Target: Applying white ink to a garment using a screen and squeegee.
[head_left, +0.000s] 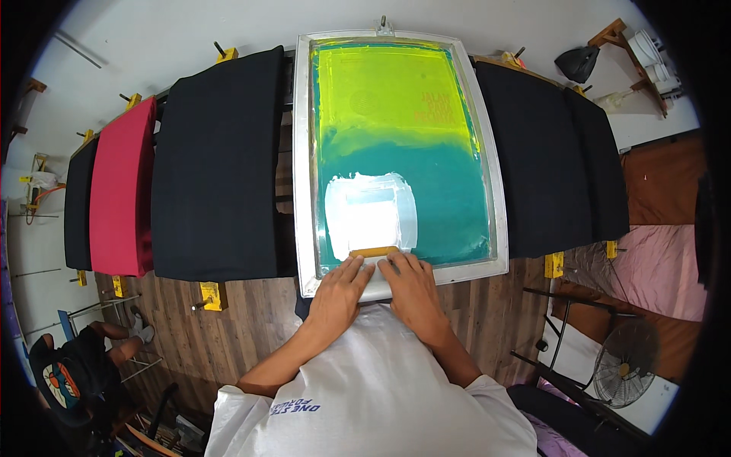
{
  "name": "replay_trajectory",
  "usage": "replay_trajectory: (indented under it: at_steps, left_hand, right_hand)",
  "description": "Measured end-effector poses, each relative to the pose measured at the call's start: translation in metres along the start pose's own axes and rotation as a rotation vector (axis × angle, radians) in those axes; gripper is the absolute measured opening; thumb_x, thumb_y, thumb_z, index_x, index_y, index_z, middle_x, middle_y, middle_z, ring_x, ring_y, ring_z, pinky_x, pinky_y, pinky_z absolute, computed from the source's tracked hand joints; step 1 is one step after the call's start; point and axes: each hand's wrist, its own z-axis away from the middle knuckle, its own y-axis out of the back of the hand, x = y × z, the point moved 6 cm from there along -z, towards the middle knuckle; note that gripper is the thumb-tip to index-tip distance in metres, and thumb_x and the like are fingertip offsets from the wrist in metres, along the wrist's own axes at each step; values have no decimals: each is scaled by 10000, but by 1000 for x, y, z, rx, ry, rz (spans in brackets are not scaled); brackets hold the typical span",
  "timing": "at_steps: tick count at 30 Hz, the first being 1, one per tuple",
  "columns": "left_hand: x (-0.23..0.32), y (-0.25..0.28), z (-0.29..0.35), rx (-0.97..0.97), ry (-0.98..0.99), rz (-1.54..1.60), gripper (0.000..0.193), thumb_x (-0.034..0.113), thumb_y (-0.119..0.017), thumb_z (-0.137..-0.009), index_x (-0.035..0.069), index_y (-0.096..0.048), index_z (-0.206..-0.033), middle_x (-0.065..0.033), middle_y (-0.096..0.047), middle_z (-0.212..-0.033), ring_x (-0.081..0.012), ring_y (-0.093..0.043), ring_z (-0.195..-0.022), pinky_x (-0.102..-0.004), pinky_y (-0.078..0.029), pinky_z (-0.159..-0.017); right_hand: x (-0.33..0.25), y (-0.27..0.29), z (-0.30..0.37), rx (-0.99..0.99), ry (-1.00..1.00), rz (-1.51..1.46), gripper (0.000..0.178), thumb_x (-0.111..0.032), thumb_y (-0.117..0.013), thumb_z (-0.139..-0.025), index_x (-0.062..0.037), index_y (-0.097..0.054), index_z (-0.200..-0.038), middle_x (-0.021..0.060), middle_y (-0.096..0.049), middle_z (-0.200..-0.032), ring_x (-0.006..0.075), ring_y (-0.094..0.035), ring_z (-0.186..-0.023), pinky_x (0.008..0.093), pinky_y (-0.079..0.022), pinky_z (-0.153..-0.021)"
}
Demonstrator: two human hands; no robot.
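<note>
A silk-screen frame (304,175) with a pale rim lies in front of me, its mesh (449,206) teal near me and yellow-green at the far part. Across the near end of the mesh is a small squeegee (373,252) with an amber edge. My left hand (340,292) grips its left side and my right hand (415,288) its right side, fingers closed along the top and thumbs close together. White ink (373,213) lies in a squarish patch just beyond the squeegee. My palms hide most of the squeegee's body.
Black fabric covers boards (217,167) to the left and boards (533,152) to the right; a red one (122,190) stands further left. Yellow clamps (214,295) stick out below them. A fan (626,362) stands at lower right, and another person (84,365) sits at lower left.
</note>
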Motion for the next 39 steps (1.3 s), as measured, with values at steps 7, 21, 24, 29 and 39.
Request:
replay_trajectory:
  at_steps: [7, 21, 24, 29, 39]
  left_hand:
    - [4, 27, -21, -47, -16, 58, 630, -115, -654, -643, -19, -607, -1263, -230, -600, -1306, -411, -615, -1118, -445, -502, -975]
    - [-57, 54, -129, -81, 52, 112, 325, -45, -660, -718, 17, -718, -1032, -240, -704, -895, -397, -689, -844, -439, -550, -798]
    - [-60, 59, -136, -138, 121, 98, 326, -31, -684, -727, 12, -716, -1048, -247, -705, -921, -382, -698, -877, -421, -553, -827]
    - [-61, 63, -146, -189, 170, 83, 344, -44, -673, -722, 3, -714, -1060, -245, -709, -929, -380, -700, -882, -416, -555, -831]
    - [-60, 61, -142, -159, 152, 57, 341, -60, -661, -716, 1, -720, -1046, -251, -708, -920, -384, -703, -874, -421, -557, -842]
  right_hand:
    - [2, 21, -14, -32, 33, -74, 495, 67, -643, -679, -55, -609, -1158, 137, -600, -1161, 324, -545, -1126, 442, -394, -967]
    - [51, 30, -151, -222, 94, -101, 411, 78, -589, -651, -41, -686, -1033, 209, -699, -937, 398, -660, -911, 467, -524, -797]
    - [55, 28, -162, -271, 75, -83, 429, 68, -594, -634, -34, -691, -1040, 217, -703, -921, 405, -667, -883, 461, -532, -783]
    - [58, 26, -173, -306, 62, -59, 450, 52, -601, -618, -33, -700, -1048, 221, -705, -919, 409, -671, -872, 456, -537, -778]
    - [52, 28, -166, -276, 21, -69, 434, 57, -605, -623, -33, -706, -1036, 221, -705, -926, 404, -671, -885, 455, -536, -785]
